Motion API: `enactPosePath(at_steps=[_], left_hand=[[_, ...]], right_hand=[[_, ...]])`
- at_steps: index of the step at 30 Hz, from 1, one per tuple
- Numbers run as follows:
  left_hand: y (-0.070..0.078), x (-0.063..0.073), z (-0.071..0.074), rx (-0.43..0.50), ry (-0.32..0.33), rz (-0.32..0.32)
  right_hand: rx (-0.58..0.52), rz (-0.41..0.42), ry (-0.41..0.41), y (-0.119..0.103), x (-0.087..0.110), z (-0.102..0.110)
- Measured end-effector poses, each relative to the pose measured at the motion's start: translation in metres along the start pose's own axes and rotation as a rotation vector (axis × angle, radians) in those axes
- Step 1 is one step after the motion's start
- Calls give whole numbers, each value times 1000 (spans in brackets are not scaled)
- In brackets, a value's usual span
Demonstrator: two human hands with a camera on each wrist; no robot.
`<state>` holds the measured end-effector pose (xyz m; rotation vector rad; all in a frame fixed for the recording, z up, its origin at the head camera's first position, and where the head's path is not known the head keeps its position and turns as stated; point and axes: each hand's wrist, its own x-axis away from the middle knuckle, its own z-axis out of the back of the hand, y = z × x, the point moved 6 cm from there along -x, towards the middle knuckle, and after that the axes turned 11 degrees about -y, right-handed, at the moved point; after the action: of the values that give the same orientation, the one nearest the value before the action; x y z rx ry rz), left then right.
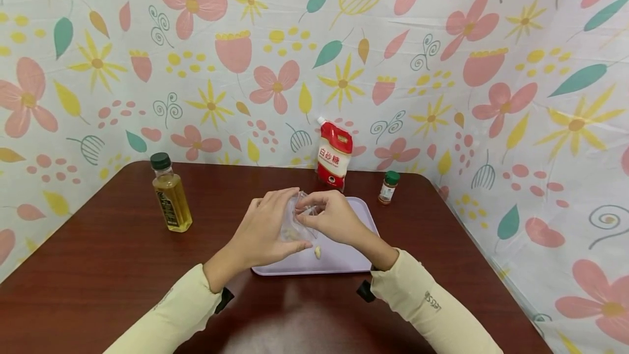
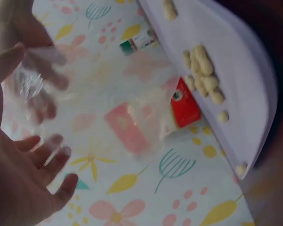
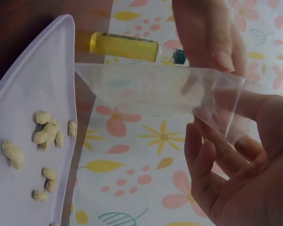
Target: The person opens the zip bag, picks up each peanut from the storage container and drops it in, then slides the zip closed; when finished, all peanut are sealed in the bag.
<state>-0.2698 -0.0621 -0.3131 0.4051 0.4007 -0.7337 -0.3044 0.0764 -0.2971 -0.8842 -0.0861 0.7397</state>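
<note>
A clear plastic bag [image 1: 291, 229] is between the two hands over a lilac tray [image 1: 351, 255]. My right hand [image 1: 336, 220] pinches the bag at its mouth; in the right wrist view its index finger reaches in behind the clear film near the zip strip. My left hand [image 1: 260, 231] is at the bag's other side, its fingers and thumb stretched out and well apart. Several unshelled peanuts [image 3: 47, 134] lie on the tray in the right wrist view; most are hidden by the hands in the head view, where one peanut [image 1: 317, 252] shows.
A bottle of yellow oil [image 1: 173, 201] with a dark green cap stands left on the brown table [image 1: 98, 245]. Behind the tray, a red and white sugar pouch [image 1: 335, 156] stands near the flowered curtain. A small green-capped spice jar [image 1: 389, 188] stands at the right.
</note>
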Motion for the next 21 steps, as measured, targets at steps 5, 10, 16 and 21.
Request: enactPosePath(at_steps=[5,10,16,21], left_hand=[[2,-2,-5,-35,47,31],[8,-5,-5,-105,93,3],[15,-7,-5,-187,113,-27],[16,-7,-9,-199,122,-33]], right_hand=[[1,-7,8,-2,2,1],[91,-42,-40,-5,5,0],[104,-27,-90,-8,5,-1],[50,-13,-45,-6,2,0]])
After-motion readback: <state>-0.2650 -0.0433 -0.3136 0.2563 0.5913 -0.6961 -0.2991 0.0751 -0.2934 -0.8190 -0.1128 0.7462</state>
